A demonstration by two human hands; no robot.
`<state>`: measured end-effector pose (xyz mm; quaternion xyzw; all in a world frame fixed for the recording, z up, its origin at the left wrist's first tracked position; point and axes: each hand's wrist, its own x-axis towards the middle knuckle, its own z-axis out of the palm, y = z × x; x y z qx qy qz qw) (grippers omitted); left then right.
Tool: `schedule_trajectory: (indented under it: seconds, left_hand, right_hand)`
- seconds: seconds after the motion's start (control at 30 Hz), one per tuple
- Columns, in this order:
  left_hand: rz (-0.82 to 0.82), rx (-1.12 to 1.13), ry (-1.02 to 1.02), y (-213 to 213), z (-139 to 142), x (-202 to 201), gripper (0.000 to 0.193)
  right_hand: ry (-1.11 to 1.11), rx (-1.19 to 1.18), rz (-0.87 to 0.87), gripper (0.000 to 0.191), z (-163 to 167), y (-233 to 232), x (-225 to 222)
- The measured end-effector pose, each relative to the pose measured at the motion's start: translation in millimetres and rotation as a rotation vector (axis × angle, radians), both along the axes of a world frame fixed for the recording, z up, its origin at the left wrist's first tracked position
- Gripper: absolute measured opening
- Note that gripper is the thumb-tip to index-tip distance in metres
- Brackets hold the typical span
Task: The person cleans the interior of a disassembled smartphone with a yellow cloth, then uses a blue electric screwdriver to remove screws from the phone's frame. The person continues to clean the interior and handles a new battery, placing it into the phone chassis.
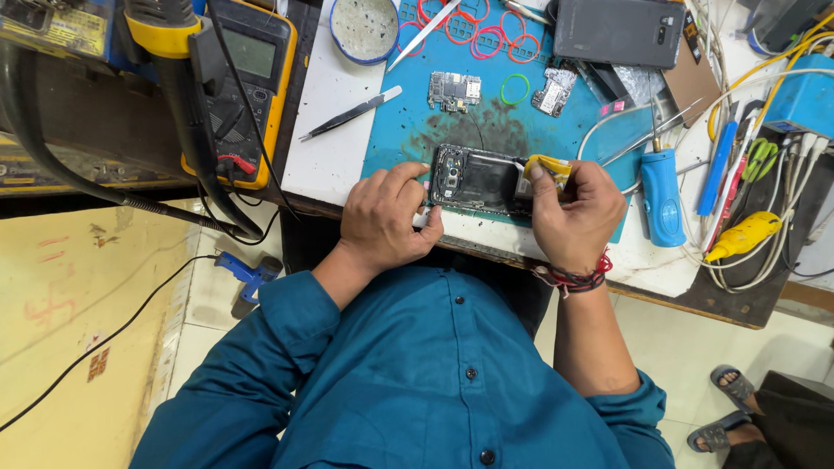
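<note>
An opened dark phone body [479, 180] lies on a blue work mat [408, 139] at the bench's near edge. My left hand [385, 217] rests at its left end, fingers curled against the frame, with a thin white tool under them. My right hand [575, 208] grips a small yellow piece [547, 165] pressed against the phone's right end. A red thread band circles my right wrist.
On the mat lie two bare circuit boards [454, 89] [554, 89], rubber rings [514, 89], black tweezers [352, 113] and a round dish [365, 28]. A grey phone back [618, 30] sits above. A blue-handled screwdriver [663, 195], cables and a yellow multimeter [252, 78] flank the mat. Another person's sandalled feet [730, 408] show at lower right.
</note>
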<state>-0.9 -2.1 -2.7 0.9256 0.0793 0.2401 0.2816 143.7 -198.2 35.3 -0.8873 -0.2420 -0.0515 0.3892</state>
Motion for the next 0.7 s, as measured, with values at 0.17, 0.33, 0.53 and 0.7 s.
schedule_trajectory:
  seconds: [0.17, 0.33, 0.53, 0.7]
  left_hand:
    - [-0.006, 0.002, 0.004, 0.5, -1.0, 0.0, 0.023]
    - [-0.001, 0.002, -0.005, -0.5, -0.2, 0.2, 0.022]
    - [-0.005, 0.011, -0.001, 0.8, -0.1, -0.4, 0.023]
    - [0.003, 0.005, -0.012, 0.1, -0.7, 0.1, 0.022]
  right_hand:
    - [0.008, 0.006, 0.016, 0.029, -1.1, 1.7, 1.3]
    - [-0.013, -0.018, 0.033, 0.03, -0.9, 4.1, 0.4]
    - [-0.016, -0.007, 0.017, 0.028, 1.5, 3.6, 1.5]
    - [-0.044, -0.04, 0.036, 0.028, 3.2, 4.5, 0.0]
